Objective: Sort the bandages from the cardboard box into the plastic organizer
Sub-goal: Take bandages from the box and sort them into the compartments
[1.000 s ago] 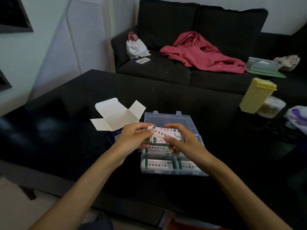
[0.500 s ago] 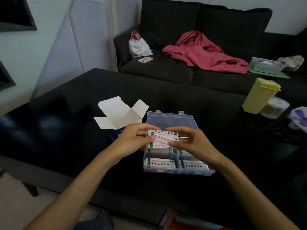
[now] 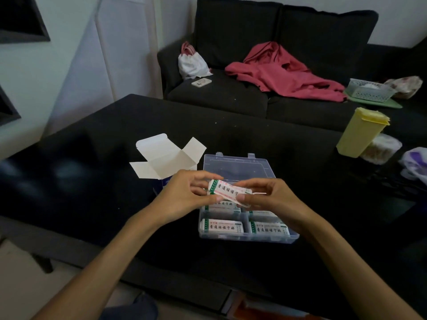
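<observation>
dark sofa [image 3: 219,95], red garment [image 3: 284,75], yellow container [image 3: 360,132], white bag [image 3: 191,63]

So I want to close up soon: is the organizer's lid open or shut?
Open. The organizer has its clear lid laid back on the table, leaving bandage packs uncovered in the compartments.

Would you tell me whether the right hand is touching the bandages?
Touching: the head view shows the right hand pinching the bandages by thumb and fingers.

bare black table [image 3: 265,137] beyond raised organizer lid [image 3: 238,166], cardboard box [image 3: 166,158] blocking left
</observation>
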`<state>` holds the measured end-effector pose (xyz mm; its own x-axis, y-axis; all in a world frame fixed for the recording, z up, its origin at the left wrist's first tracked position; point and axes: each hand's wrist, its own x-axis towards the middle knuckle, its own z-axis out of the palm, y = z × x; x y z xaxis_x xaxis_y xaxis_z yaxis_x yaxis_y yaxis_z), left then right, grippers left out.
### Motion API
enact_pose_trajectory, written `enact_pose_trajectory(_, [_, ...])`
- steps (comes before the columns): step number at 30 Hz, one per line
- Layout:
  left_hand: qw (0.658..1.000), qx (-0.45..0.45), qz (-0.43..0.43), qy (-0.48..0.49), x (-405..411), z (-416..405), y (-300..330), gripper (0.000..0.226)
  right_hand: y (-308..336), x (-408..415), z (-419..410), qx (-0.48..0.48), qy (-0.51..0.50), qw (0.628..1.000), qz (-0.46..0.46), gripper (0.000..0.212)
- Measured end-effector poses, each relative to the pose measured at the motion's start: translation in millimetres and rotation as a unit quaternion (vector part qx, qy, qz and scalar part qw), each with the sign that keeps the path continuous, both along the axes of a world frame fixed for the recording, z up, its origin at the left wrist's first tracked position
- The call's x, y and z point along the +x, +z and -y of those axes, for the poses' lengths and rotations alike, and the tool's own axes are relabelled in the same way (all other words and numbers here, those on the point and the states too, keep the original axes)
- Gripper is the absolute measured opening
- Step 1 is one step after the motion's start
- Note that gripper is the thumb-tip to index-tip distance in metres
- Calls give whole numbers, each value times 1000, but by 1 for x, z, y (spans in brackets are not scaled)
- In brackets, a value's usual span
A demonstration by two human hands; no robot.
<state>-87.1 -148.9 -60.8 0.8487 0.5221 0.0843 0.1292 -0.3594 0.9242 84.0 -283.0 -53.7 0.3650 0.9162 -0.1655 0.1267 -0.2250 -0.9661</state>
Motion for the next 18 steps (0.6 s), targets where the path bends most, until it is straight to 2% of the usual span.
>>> enact_pose_trajectory(4, [998, 43, -42, -10, 0, -2, -4, 35, 1, 4, 1, -34, 16, 999, 22, 17])
enact_pose_trajectory(7, [995, 36, -86, -26, -2, -2, -5, 35, -1, 4, 1, -69, 34, 995, 66, 17])
enact_pose_trajectory(10, [993, 36, -109, -37, -2, 0, -7, 22, -3, 0, 1, -81, 56, 990, 103, 18])
enact_pose_trajectory(13, [990, 42, -128, -38, -3, -1, -10, 13, -5, -2, 1, -90, 90, 978, 166, 16])
enact_pose_trajectory(18, [980, 90, -175, -41, -6, -1, -13, 10, -10, -6, 0, -83, 102, 954, 268, 16])
